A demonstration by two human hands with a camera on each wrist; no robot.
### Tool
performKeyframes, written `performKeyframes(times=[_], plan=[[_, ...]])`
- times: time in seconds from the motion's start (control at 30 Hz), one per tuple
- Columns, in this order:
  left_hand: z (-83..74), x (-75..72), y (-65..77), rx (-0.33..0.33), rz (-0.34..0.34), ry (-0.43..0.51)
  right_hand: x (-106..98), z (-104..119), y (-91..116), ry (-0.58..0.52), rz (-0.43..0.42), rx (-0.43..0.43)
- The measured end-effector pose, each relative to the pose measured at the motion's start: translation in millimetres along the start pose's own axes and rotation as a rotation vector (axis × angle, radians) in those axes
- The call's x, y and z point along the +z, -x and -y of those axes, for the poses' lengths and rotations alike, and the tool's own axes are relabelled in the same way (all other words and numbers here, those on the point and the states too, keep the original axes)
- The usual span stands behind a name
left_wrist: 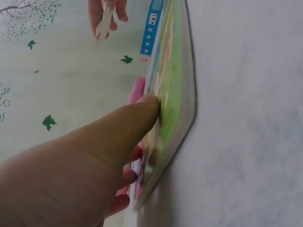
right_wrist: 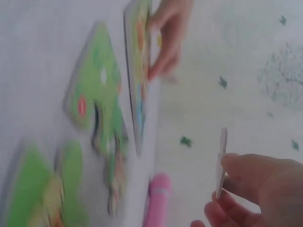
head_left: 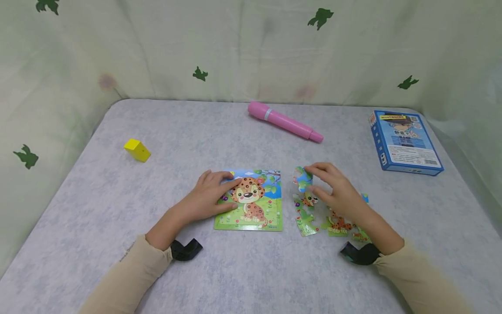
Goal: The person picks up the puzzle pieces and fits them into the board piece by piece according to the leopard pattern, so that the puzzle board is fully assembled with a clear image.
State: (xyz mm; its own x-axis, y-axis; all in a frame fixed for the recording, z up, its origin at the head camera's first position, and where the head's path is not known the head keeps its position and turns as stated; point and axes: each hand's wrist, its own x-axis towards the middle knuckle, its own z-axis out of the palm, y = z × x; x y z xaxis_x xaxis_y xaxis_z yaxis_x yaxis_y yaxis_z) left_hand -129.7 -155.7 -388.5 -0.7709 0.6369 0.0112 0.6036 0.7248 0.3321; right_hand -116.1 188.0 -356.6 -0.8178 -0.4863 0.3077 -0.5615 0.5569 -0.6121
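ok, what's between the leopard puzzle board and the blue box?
The right hand, pinching one puzzle piece, plus loose pieces on the tabletop; head view.

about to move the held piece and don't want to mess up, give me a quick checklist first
1. Leopard board flat on the table: ok
2. Left hand resting on the board: ok
3. Puzzle piece pinched in the right hand, off the table: ok
4. Loose pieces all in plain sight: not ok, right forearm partly covers some
5. Pink marker apart from the board: ok
6. Held piece's matching spot: cannot tell
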Motion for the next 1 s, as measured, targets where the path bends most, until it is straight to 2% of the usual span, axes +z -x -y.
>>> performKeyframes(times=[0.07, 0.3, 0.47, 0.6, 0.77, 0.87, 1.0], plan=[[-4.1, 0.3, -1.8, 0.005, -0.004, -0.014, 10, 5, -5, -0.013, 0.039, -0.011], [-15.0, 0.7, -5.9, -0.039, 0.053, 0.051, 42, 13, -20, 0.024, 0.162, 0.041], [-16.3, 1.3, -8.7, -0.025, 0.03, 0.034, 56, 13, -31, 0.073, 0.184, 0.039], [-19.7, 3.8, -13.5, 0.015, 0.003, -0.038, 64, 10, -40, 0.147, 0.175, 0.018], [-28.9, 4.6, -19.3, 0.067, -0.005, -0.179, 69, 9, -46, 0.236, 0.192, 0.023], [-33.2, 4.0, -21.2, 0.066, 0.002, -0.245, 70, 10, -48, 0.263, 0.211, 0.036], [-36.8, 3.0, -22.6, 0.041, 0.015, -0.283, 69, 12, -50, 0.281, 0.238, 0.051]])
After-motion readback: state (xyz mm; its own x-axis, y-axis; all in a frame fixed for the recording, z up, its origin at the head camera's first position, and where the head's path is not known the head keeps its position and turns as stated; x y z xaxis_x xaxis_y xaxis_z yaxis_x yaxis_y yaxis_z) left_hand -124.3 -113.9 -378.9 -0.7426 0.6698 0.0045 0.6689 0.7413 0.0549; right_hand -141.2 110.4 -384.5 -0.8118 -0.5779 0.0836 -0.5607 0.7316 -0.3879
